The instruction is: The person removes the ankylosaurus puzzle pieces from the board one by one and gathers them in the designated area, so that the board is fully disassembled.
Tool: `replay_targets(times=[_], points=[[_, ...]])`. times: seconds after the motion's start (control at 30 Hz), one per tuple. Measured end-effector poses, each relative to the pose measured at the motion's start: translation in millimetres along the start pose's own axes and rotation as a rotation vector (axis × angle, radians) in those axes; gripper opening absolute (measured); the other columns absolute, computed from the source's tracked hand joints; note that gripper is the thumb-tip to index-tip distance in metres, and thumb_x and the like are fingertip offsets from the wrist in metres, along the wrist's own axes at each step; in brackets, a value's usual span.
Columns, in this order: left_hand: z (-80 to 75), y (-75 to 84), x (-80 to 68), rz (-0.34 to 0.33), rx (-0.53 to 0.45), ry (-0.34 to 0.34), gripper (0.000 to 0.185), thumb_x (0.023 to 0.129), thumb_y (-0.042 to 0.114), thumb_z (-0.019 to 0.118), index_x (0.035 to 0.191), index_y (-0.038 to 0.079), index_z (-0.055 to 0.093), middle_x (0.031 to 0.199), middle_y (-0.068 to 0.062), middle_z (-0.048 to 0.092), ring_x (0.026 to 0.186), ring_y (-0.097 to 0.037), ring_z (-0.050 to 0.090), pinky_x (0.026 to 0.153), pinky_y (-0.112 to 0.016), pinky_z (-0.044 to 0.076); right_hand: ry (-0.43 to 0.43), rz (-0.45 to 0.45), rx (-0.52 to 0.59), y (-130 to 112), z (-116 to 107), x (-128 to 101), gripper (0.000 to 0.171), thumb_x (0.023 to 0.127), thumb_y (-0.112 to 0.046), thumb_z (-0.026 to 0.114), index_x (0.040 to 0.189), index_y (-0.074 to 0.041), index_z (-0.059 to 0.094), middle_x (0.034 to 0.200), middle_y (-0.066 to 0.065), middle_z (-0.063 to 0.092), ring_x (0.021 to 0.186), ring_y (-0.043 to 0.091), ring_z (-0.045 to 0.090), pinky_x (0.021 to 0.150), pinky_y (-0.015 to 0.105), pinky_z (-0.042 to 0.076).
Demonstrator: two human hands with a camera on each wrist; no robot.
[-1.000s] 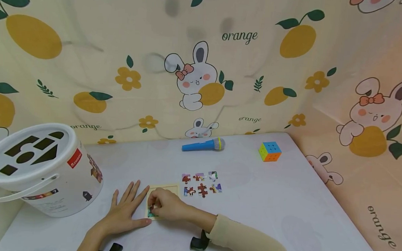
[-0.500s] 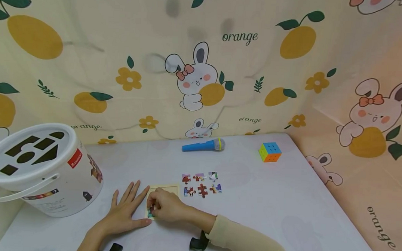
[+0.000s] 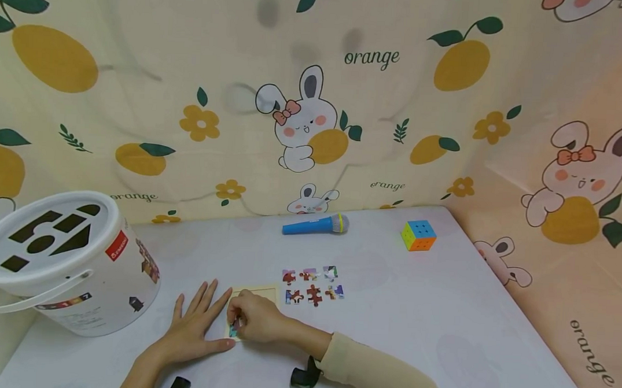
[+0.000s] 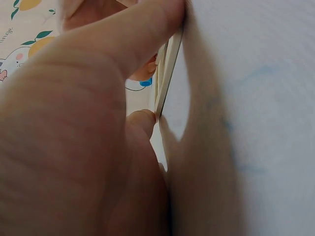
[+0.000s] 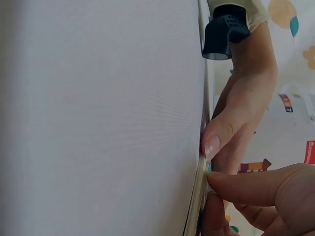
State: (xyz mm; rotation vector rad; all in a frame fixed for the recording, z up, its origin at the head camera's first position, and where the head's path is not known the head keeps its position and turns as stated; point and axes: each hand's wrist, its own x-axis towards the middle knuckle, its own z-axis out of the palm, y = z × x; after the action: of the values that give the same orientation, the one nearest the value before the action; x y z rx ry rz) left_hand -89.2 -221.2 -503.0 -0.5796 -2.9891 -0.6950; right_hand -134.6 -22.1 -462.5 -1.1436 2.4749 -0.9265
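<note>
A small wooden puzzle tray (image 3: 261,287) lies on the white table. My left hand (image 3: 193,328) lies with fingers spread along its left side, index fingertip and thumb touching the tray's corners. Over the tray's lower left, my right hand (image 3: 258,318) has curled fingers that pinch a puzzle piece, mostly hidden beneath them. A bit of teal and dark picture (image 3: 234,331) shows there by the fingertips. In the right wrist view, the right thumb (image 5: 246,188) presses down at the tray edge (image 5: 197,196), near the left thumb. Several loose jigsaw pieces (image 3: 314,295) lie right of the tray in two rows.
A white lidded bucket (image 3: 103,289) with shape cut-outs and a handle stands at the left. Toward the back lie a blue toy microphone (image 3: 312,225) and a colourful puzzle cube (image 3: 418,236). A printed cloth (image 3: 234,52) hangs behind the table.
The right hand's fingers and wrist shift very slightly over the tray's lower left. The left hand, tray and loose pieces stay in place.
</note>
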Motion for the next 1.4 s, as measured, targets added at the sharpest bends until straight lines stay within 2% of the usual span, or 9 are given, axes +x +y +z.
replay_targets(times=[0.13,0.3,0.5,0.6,0.87,1.13,1.4], points=[[2.0,-2.9,1.0,-0.026,0.014,-0.026,0.097,0.072,0.074,0.057,0.150,0.028,0.023,0.157,-0.013,0.008,0.142,-0.034,-0.001,0.102,-0.064,-0.014,-0.010,0.003,-0.011,-2,0,1,0.028,0.067,0.005,0.074,0.080,-0.015,0.058,0.082,-0.006,0.046,0.066,-0.002,0.043,0.057,0.013,0.036],[3.3,-3.5,0.4,-0.010,0.005,-0.014,0.096,0.072,0.073,0.058,0.150,0.026,0.024,0.156,-0.016,0.009,0.142,-0.036,0.000,0.101,-0.064,-0.015,-0.017,0.013,-0.015,-3,1,0,0.028,0.068,0.004,0.074,0.079,-0.016,0.058,0.082,-0.006,0.044,0.064,-0.002,0.042,0.056,0.013,0.036],[2.4,-1.8,0.2,-0.046,0.014,-0.053,0.098,0.071,0.076,0.056,0.150,0.029,0.023,0.157,-0.011,0.005,0.142,-0.034,-0.003,0.102,-0.063,-0.015,0.003,-0.007,-0.015,-1,2,0,0.024,0.069,0.001,0.073,0.079,-0.017,0.059,0.079,-0.007,0.044,0.068,0.000,0.040,0.058,0.013,0.034],[0.1,0.4,-0.3,-0.042,0.003,-0.049,0.097,0.072,0.074,0.057,0.150,0.027,0.024,0.157,-0.013,0.006,0.142,-0.036,-0.002,0.102,-0.064,-0.013,0.018,-0.022,-0.016,0,2,0,0.022,0.071,-0.001,0.073,0.079,-0.017,0.060,0.077,-0.008,0.044,0.070,0.001,0.038,0.060,0.013,0.033],[-1.6,4.7,-1.4,-0.013,-0.008,0.005,0.096,0.072,0.068,0.063,0.148,0.022,0.029,0.154,-0.020,0.015,0.141,-0.039,0.004,0.100,-0.068,-0.010,0.005,-0.006,0.089,1,2,-1,0.024,0.073,0.007,0.069,0.080,-0.013,0.058,0.082,-0.005,0.048,0.072,0.001,0.046,0.063,0.013,0.039],[-11.9,16.1,-0.8,-0.051,0.000,-0.055,0.097,0.072,0.068,0.062,0.148,0.018,0.030,0.155,-0.019,0.012,0.140,-0.041,0.004,0.100,-0.069,-0.007,-0.001,0.043,0.152,0,1,-1,0.023,0.077,0.008,0.067,0.080,-0.013,0.058,0.079,-0.009,0.055,0.071,0.001,0.049,0.065,0.015,0.040],[-10.7,14.4,0.3,-0.015,-0.015,-0.008,0.095,0.072,0.064,0.066,0.148,0.017,0.031,0.153,-0.021,0.016,0.140,-0.042,0.006,0.099,-0.069,-0.006,0.012,0.051,0.205,0,0,-2,0.021,0.082,0.006,0.063,0.088,-0.012,0.056,0.081,-0.005,0.057,0.070,0.000,0.048,0.063,0.015,0.041]])
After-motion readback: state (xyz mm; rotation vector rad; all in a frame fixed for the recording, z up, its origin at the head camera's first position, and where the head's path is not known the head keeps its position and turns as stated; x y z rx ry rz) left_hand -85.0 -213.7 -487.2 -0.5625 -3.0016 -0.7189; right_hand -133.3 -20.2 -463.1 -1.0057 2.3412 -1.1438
